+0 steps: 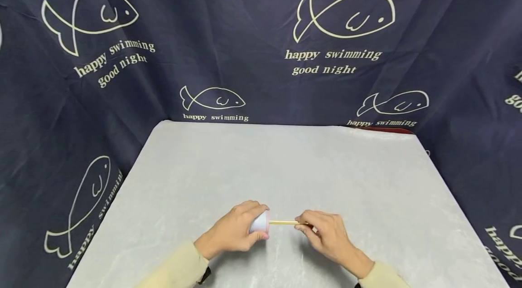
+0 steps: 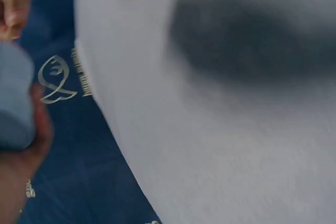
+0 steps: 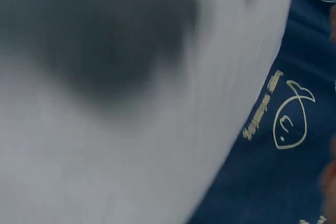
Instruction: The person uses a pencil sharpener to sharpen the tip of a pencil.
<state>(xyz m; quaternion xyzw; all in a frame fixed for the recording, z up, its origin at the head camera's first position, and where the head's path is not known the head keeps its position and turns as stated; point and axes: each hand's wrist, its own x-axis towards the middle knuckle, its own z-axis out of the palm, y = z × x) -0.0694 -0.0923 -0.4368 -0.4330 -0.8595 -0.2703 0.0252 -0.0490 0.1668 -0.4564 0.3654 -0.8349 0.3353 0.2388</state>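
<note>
My left hand [image 1: 234,228] grips a pale blue, pink-edged pencil sharpener [image 1: 258,223] on its side, fingers over the top and thumb below. A slim yellow pencil [image 1: 282,222] runs level from the sharpener's pink end to my right hand [image 1: 328,235], whose thumb and fingers pinch it. Whether its tip is inside the sharpener cannot be told. In the left wrist view, the rounded sharpener [image 2: 13,95] sits against the left hand [image 2: 21,177] at the left edge. Only a blurred sliver of the right hand [image 3: 329,182] shows in the right wrist view.
Both hands are over the near middle of a table with a pale grey-white cover [image 1: 285,165]. Dark blue cloth [image 1: 261,29] with white fish drawings and lettering hangs behind and along both sides. A red edge [image 1: 387,129] peeks out at the table's far right.
</note>
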